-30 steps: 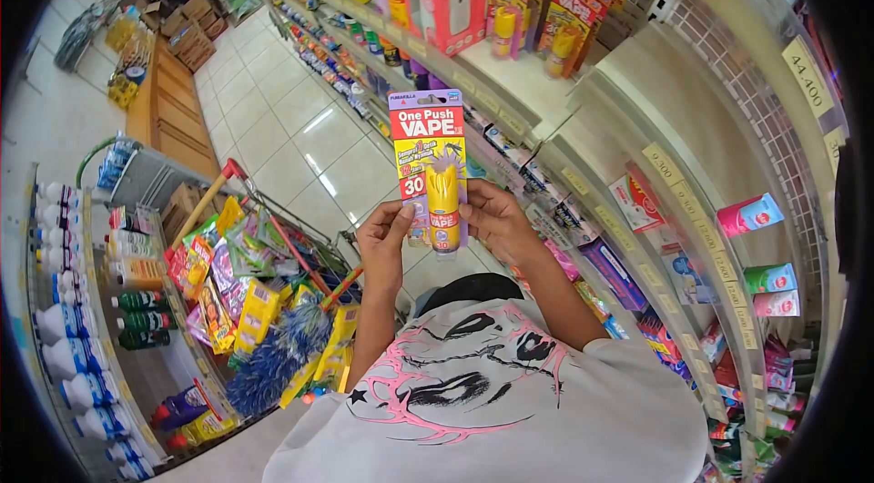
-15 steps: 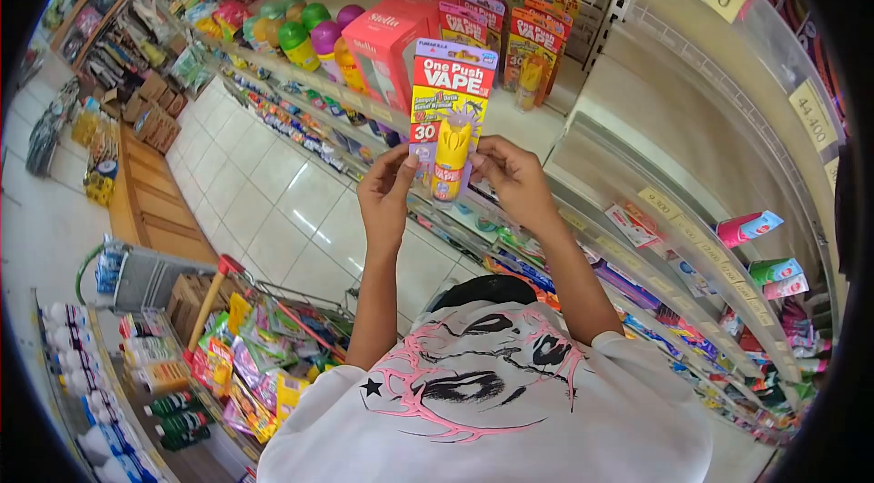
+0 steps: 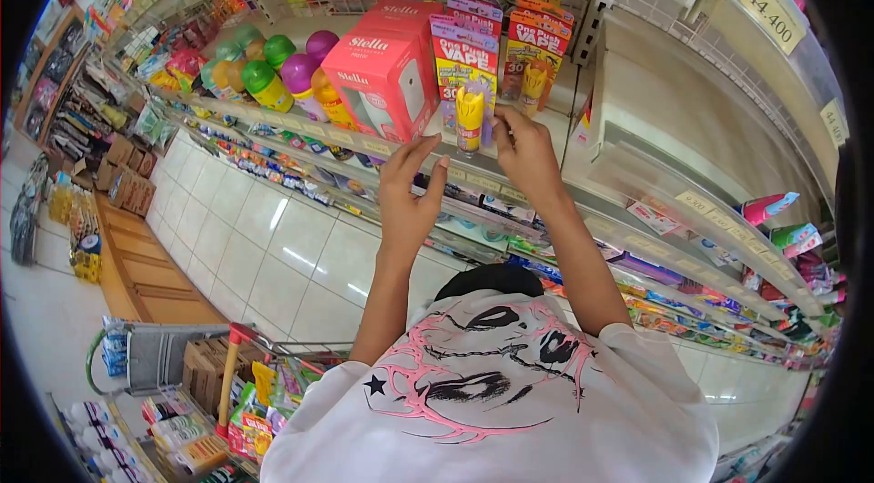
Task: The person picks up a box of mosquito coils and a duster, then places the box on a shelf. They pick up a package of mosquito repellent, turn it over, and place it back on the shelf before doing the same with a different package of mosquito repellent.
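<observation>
A yellow One Push Vape mosquito spray pack (image 3: 469, 123) stands upright on the shelf, at the front of a row of similar packs. My right hand (image 3: 530, 155) pinches its right edge between thumb and fingers. To the lower left, my left hand (image 3: 407, 196) is off the pack, fingers and thumb apart and nothing in them. Its fingertips are close to the bottom corner of a red Stella box (image 3: 378, 78). Beside the front pack, on the right, is a second row of Vape packs (image 3: 537, 55).
Green and purple capped bottles (image 3: 273, 87) line the shelf on the left. Price labels run along the shelf edge (image 3: 473, 181). At lower left is a shopping cart (image 3: 238, 333) with goods and cardboard boxes. A wooden counter (image 3: 159, 255) stands beyond the tiled floor.
The spray pack has moved up and forward from between both hands onto the shelf. My left hand has let go and opened; my right hand has followed the pack.
</observation>
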Demonstrator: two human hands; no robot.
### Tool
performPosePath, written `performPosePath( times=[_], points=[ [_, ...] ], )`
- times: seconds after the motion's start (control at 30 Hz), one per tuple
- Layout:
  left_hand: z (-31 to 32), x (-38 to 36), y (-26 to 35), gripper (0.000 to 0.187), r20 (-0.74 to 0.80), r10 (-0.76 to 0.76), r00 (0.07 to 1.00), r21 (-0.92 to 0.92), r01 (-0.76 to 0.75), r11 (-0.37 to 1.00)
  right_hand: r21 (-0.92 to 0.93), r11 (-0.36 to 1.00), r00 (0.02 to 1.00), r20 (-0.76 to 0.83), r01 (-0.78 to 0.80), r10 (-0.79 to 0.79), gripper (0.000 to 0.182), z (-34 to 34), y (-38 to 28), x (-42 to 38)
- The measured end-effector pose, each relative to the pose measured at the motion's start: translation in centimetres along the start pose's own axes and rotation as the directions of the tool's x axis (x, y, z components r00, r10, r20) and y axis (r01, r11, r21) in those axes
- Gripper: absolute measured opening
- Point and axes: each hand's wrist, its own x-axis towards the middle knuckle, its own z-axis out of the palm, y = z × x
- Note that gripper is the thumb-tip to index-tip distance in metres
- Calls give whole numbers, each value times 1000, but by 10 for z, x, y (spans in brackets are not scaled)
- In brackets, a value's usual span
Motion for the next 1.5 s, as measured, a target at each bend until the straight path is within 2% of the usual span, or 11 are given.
performPosePath(
  times=[0.2, 0.27, 0.37, 0.47, 0.53, 0.83, 1.2, 1.27, 1.5],
  points=[
    [4, 18, -5, 34, 90, 80, 993, 110, -90, 990, 54, 993, 990, 93, -108, 102, 15, 8, 5, 6],
    [6, 20, -9, 35, 111, 95, 989, 115, -108, 988, 57, 996, 990, 124, -70, 63, 16, 8, 9, 9],
    [10, 22, -13, 36, 119, 153, 981, 106, -166, 980, 64, 992, 982, 162, -105, 94, 16, 7, 5, 11],
    [11, 23, -14, 40, 137, 88, 987, 77, -99, 992, 59, 996, 988, 144, -62, 53, 16, 10, 7, 13],
    [12, 23, -14, 41, 136, 141, 981, 70, -152, 986, 66, 995, 987, 152, -70, 59, 16, 11, 6, 15],
    [18, 25, -19, 40, 203, 193, 960, 115, -219, 969, 13, 1000, 991, 133, -20, 19, 16, 15, 11, 22],
    [19, 22, -13, 40, 190, 131, 973, 117, -155, 981, 30, 999, 988, 150, -38, 33, 16, 16, 12, 23],
    [17, 19, -11, 40, 173, 126, 977, 129, -149, 980, 79, 994, 986, 152, -81, 68, 18, 12, 10, 22],
    [3, 3, 6, 34, 101, 60, 993, 141, -74, 987, 114, 985, 986, 123, -129, 115, 21, -13, -27, 11]
  ],
)
